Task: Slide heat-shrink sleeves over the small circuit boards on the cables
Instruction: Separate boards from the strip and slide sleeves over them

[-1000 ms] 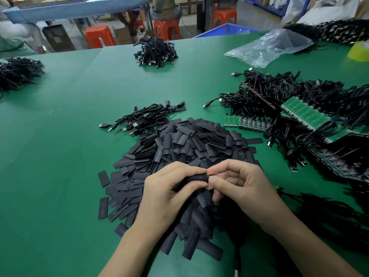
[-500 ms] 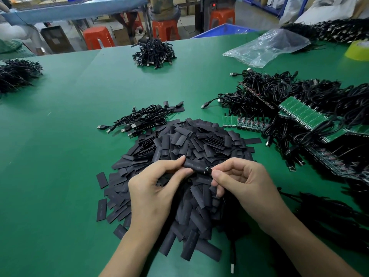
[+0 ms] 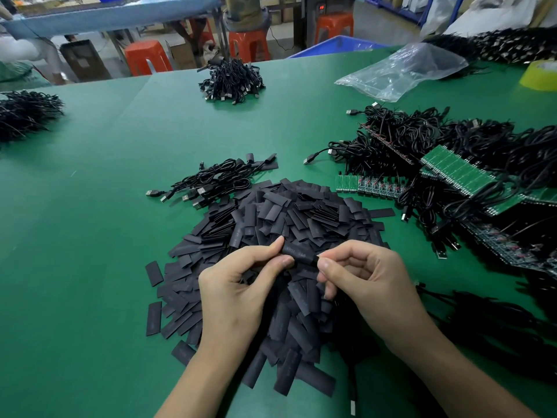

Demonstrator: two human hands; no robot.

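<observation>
Well, the person works right over the pile [image 3: 301, 212] of flat black sleeves heaped on the green table [image 3: 90, 236]. Above the near half of the pile, the left hand [image 3: 241, 285] pinches one sleeve [image 3: 298, 253] between thumb and forefinger at its left end, with the other fingers curled loosely beneath. The sleeve lies nearly level, dipping a little to the right, and faint print shows along it. The right hand [image 3: 367, 279] meets it at the other end. Its thumb and forefinger tips nip together just at the sleeve's mouth, and the remaining fingers are clenched inward. A cable [image 3: 351, 390] drops from under that hand across the near edge of the pile. Its plug [image 3: 352, 408] lies just past the pile, toward the person. Whatever sits inside the sleeve is hidden from me.

Just beyond the pile, on its left, lies a small bundle [image 3: 217, 179] of cables with their plugs fanned out. To the right of the pile sprawls a big tangle [image 3: 422, 137] of cables with green panels [image 3: 458, 173] lying on it. A strip [image 3: 370, 186] of small boards lies at the edge nearest the pile. Well beyond the pile sits another heap [image 3: 232, 82] of cables. Beyond the pile to the right there is a clear bag [image 3: 404, 70] and, farther out still, a yellow roll of tape [image 3: 541, 75].
</observation>
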